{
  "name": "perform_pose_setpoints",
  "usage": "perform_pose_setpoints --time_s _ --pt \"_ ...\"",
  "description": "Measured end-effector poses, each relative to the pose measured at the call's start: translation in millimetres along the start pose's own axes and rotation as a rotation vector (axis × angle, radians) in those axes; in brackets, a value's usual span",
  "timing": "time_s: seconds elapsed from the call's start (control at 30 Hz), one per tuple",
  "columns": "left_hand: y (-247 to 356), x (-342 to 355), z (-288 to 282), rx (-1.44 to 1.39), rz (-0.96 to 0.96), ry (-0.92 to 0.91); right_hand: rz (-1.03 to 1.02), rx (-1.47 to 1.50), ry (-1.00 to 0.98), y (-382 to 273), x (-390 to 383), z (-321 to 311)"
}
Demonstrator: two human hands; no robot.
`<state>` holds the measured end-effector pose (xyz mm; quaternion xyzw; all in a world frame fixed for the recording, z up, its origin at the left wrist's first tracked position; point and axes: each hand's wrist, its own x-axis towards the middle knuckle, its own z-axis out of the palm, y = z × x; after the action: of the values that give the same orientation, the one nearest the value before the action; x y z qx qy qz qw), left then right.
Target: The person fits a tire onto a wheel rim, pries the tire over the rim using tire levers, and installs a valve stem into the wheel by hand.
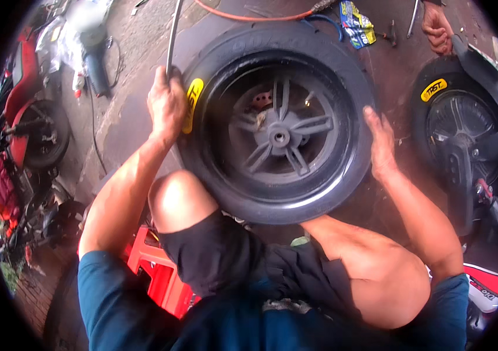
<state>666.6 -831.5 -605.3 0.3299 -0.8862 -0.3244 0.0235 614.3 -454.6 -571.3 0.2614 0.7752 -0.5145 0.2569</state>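
Note:
In front of me lies a scooter wheel, its black tyre (pixel 342 76) around a dark spoked rim (pixel 280 137). A yellow oval sticker (pixel 193 105) marks the tyre's left side. My left hand (pixel 166 106) is closed around a long metal tyre lever (pixel 173 35), which points up and away beside the tyre's left edge. Against the tyre's right side, or very close to it, is my right hand (pixel 381 140), its fingers stretched out and holding nothing. The wheel's near edge is over my lower leg, between my knees.
Another person's hand (pixel 437 30) hangs at the top right above a scooter's wheel (pixel 430 111). An orange hose (pixel 255 17) and a blue-yellow packet (pixel 356 24) lie beyond the tyre. A power tool (pixel 96 73) and red scooter (pixel 21 88) are at left; a red stool (pixel 154 269) is below me.

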Motion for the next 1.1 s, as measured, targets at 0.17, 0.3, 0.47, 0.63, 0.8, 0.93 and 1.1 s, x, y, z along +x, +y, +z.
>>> perform_pose_setpoints --time_s 0.17,0.3,0.47,0.63,0.8,0.93,1.1 --pt "7.3 -0.6 -2.6 0.038 -0.112 -0.053 -0.024 -0.014 -0.048 6.0 6.2 -0.7" --pt "6.9 -8.0 1.1 -0.063 -0.092 -0.041 -0.012 0.056 -0.070 4.5 2.6 0.4" --pt "4.5 -22.4 2.8 -0.086 -0.166 -0.017 -0.088 -0.046 -0.056 2.0 9.9 -0.3" --pt "-12.3 -28.2 11.2 -0.204 -0.193 -0.015 -0.153 -0.194 -0.019 -0.3 10.4 1.0" --pt "-16.1 -27.1 19.9 -0.205 -0.194 -0.020 -0.163 -0.196 -0.011 2.5 12.3 -0.5" --pt "-22.1 -26.1 20.0 -0.251 -0.227 -0.021 -0.146 -0.177 -0.011 4.8 8.0 4.3" --pt "-22.8 -25.0 18.5 -0.197 -0.214 -0.050 -0.141 -0.186 -0.026 -4.7 7.1 4.3"
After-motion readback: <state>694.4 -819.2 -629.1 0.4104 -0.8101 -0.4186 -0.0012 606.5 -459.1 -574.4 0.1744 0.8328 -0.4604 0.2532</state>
